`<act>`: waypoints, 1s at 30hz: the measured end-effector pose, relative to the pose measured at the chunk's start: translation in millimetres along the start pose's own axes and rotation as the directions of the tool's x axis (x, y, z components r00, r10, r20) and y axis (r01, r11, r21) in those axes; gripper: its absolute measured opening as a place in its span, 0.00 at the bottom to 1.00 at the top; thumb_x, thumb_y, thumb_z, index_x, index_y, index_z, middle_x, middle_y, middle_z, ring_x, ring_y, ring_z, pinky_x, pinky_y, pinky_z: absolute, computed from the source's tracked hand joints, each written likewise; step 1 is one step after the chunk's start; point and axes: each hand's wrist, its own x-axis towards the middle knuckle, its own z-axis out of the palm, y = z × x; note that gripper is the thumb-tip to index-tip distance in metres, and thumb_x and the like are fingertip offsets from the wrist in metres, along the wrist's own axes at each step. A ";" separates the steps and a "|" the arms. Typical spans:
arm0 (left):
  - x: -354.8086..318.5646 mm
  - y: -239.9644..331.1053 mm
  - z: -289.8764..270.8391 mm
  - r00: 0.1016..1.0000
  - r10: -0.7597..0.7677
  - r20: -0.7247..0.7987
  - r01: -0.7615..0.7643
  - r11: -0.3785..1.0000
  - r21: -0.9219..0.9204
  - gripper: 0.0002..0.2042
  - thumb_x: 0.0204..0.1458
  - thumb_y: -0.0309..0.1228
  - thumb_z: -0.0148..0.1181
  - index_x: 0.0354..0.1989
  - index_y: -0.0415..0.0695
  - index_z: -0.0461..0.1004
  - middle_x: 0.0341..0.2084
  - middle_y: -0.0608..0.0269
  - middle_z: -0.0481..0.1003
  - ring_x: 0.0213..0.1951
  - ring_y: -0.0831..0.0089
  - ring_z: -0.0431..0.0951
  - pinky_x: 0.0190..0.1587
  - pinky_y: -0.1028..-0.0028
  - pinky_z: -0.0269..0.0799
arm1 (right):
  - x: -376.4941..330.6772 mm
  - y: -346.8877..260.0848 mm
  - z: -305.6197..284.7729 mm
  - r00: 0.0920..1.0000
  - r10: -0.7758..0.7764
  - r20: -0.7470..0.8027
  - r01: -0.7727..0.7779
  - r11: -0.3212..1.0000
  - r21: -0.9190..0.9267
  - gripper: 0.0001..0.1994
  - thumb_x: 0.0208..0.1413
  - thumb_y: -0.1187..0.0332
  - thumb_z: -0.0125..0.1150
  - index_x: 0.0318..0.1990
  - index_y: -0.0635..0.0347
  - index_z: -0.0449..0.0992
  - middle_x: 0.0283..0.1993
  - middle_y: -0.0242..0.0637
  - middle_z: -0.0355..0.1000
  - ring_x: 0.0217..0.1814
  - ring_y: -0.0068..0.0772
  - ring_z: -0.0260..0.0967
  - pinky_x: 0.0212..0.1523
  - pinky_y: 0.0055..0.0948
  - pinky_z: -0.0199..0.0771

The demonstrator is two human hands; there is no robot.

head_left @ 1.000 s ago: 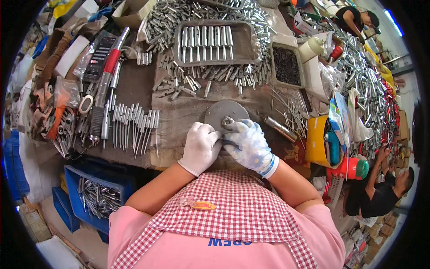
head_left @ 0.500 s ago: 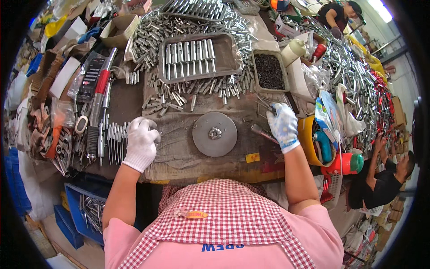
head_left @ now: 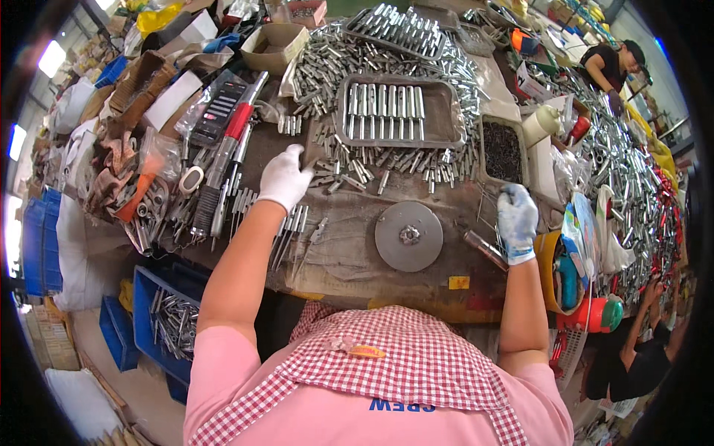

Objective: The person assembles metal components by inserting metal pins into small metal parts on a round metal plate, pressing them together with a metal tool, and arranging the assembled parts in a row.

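Workshop or small factory assembly station: surface [head_left: 349, 253] heaped with loose metal pins [head_left: 357, 67], tray [head_left: 398, 113] of sorted pins, hand tools [head_left: 216, 171], blue crates [head_left: 160, 316] of parts below, other workers [head_left: 613, 63] at a long parts-covered bench.

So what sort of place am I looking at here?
Most likely a small factory assembly bench. Loose metal pins are heaped across the table, a tray holds more in neat rows, and gloved hands, left hand and right hand, work beside a round metal disc.
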 end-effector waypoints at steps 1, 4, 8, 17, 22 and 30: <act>3.1 0.9 1.5 1.000 0.006 0.007 -0.006 1.000 -0.003 0.21 0.50 0.35 0.62 0.51 0.40 0.73 0.42 0.40 0.78 0.47 0.46 0.78 0.52 0.55 0.72 | -3.4 4.1 -1.6 0.995 0.062 -0.074 -0.044 0.974 0.222 0.08 0.53 0.73 0.60 0.41 0.61 0.79 0.34 0.41 0.78 0.35 0.33 0.76 0.41 0.32 0.75; 10.5 1.3 -0.7 0.991 -0.004 0.132 0.011 0.999 -0.052 0.21 0.51 0.35 0.60 0.52 0.38 0.72 0.42 0.39 0.78 0.48 0.45 0.77 0.53 0.55 0.72 | -24.5 -15.6 -10.2 0.992 0.059 -0.112 -0.004 0.901 0.434 0.08 0.56 0.77 0.56 0.42 0.63 0.78 0.32 0.30 0.75 0.33 0.19 0.68 0.37 0.22 0.71; 15.8 -0.9 0.7 0.980 -0.054 0.189 0.043 0.997 0.061 0.19 0.53 0.32 0.55 0.53 0.37 0.72 0.44 0.35 0.76 0.50 0.43 0.76 0.55 0.55 0.70 | -49.1 -38.6 -29.7 0.924 0.141 0.356 -0.382 0.390 0.838 0.10 0.57 0.76 0.54 0.45 0.67 0.76 0.37 0.39 0.78 0.37 0.26 0.76 0.41 0.25 0.76; -76.3 71.8 -7.3 0.963 0.113 0.244 0.162 0.479 -0.863 0.05 0.54 0.16 0.52 0.38 0.34 0.72 0.34 0.51 0.79 0.36 0.69 0.81 0.39 0.71 0.81 | -95.2 -75.7 -26.1 0.746 -0.081 0.661 -0.538 0.511 0.670 0.09 0.57 0.83 0.57 0.44 0.66 0.76 0.38 0.36 0.77 0.37 0.23 0.75 0.41 0.21 0.75; -115.4 99.6 8.8 0.909 0.198 0.367 0.310 0.266 -0.913 0.05 0.55 0.13 0.55 0.36 0.37 0.71 0.36 0.55 0.78 0.36 0.71 0.81 0.40 0.72 0.81 | -104.6 -90.6 -20.8 0.830 -0.242 0.502 -0.168 0.750 0.640 0.12 0.55 0.83 0.54 0.46 0.63 0.77 0.36 0.38 0.78 0.35 0.30 0.77 0.39 0.26 0.76; -145.9 110.6 11.3 0.897 0.157 0.414 0.363 0.275 -0.890 0.03 0.57 0.17 0.57 0.38 0.36 0.72 0.36 0.58 0.78 0.35 0.74 0.80 0.38 0.74 0.79 | -105.4 -102.8 -17.8 0.852 -0.383 0.356 0.155 0.835 0.528 0.08 0.49 0.78 0.65 0.39 0.60 0.81 0.29 0.42 0.77 0.29 0.41 0.76 0.32 0.33 0.75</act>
